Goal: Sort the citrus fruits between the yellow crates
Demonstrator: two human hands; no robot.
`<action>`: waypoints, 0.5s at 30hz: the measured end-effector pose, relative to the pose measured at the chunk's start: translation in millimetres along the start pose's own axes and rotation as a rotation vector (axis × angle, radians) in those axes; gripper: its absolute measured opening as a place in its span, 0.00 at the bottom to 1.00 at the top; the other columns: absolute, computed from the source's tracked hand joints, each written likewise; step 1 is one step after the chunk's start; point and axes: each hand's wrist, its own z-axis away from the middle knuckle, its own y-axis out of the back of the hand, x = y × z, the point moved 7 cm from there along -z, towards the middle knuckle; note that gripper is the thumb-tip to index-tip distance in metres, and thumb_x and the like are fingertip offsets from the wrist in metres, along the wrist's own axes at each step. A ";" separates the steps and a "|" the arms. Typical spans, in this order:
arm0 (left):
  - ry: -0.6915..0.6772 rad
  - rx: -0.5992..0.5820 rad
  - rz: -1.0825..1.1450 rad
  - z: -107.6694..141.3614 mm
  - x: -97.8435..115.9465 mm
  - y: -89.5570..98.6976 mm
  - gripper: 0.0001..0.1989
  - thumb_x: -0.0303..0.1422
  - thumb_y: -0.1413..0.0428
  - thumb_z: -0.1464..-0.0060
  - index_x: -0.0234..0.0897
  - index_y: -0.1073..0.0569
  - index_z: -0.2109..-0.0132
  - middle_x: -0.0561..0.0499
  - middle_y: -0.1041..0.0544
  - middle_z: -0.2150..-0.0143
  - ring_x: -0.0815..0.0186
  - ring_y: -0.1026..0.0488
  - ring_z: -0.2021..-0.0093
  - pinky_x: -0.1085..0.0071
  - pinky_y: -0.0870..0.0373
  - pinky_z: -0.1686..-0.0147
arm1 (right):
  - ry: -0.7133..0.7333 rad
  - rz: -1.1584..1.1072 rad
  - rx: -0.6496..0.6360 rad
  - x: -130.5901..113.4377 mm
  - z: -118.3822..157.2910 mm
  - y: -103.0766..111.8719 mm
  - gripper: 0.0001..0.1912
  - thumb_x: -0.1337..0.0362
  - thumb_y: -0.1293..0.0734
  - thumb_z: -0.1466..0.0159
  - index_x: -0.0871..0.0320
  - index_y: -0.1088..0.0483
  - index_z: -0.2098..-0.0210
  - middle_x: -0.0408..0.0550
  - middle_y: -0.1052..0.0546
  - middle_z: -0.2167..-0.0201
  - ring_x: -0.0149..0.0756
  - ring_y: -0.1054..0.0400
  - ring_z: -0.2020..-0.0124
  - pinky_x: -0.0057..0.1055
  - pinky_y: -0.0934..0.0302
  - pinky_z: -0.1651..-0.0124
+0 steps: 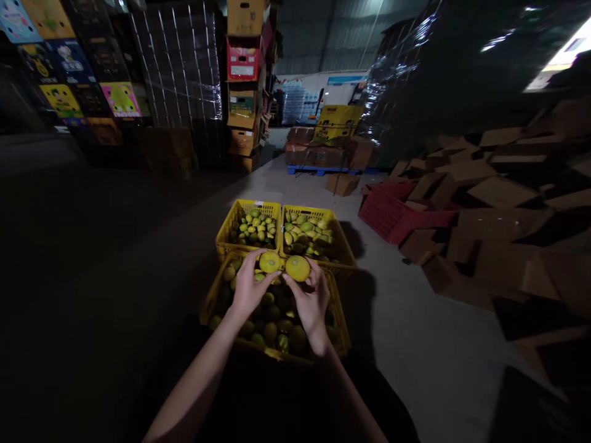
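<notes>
My left hand [250, 284] pinches a yellow lemon [270, 262] between thumb and fingers. Another, slightly larger-looking lemon [298, 269] is held in my right hand [311, 303]. Both fruits are side by side with a small gap, one end of each facing me. Below them is the near yellow crate [342, 326], with many darker green-yellow fruits [270, 333] inside, partly hidden by my hands and in shadow. Behind it, the far left crate [223, 237] contains small yellow and green lemons [255, 226]. Yellow-green fruits [307, 228] lie in the far right crate [342, 243].
Flattened and open cardboard boxes [501, 234] are heaped on the right, beside a tipped red crate [388, 212]. A blue pallet [318, 170] bears boxes at the back. Stacked cartons [243, 107] and a wrapped stack [180, 80] stand behind on the left.
</notes>
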 end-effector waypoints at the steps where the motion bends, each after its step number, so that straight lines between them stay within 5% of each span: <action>1: -0.008 0.002 -0.005 -0.2 0.7 0.2 0.21 0.30 0.34 0.59 0.43 0.26 0.55 0.48 0.26 0.55 0.57 0.31 0.51 0.61 0.38 0.46 | -0.003 -0.010 -0.001 0.0 0.1 -0.2 0.26 0.58 0.26 0.50 0.53 0.33 0.52 0.52 0.28 0.52 0.43 0.33 0.53 0.42 0.38 0.48; 8: -0.034 -0.003 -0.060 -2.2 0.3 0.3 0.23 0.32 0.33 0.60 0.42 0.25 0.54 0.47 0.28 0.53 0.58 0.31 0.51 0.63 0.35 0.49 | -0.093 -0.179 -0.009 -10.1 0.0 -1.8 0.27 0.61 0.25 0.52 0.53 0.35 0.54 0.48 0.26 0.55 0.39 0.31 0.56 0.39 0.35 0.51; 15: 0.409 -0.011 0.453 -0.5 -29.3 -9.4 0.22 0.36 0.33 0.61 0.38 0.29 0.57 0.52 0.24 0.63 0.67 0.27 0.64 0.70 0.30 0.60 | -0.413 -0.520 -0.037 6.2 3.2 -10.6 0.15 0.57 0.29 0.46 0.52 0.34 0.62 0.43 0.26 0.62 0.39 0.29 0.62 0.42 0.31 0.57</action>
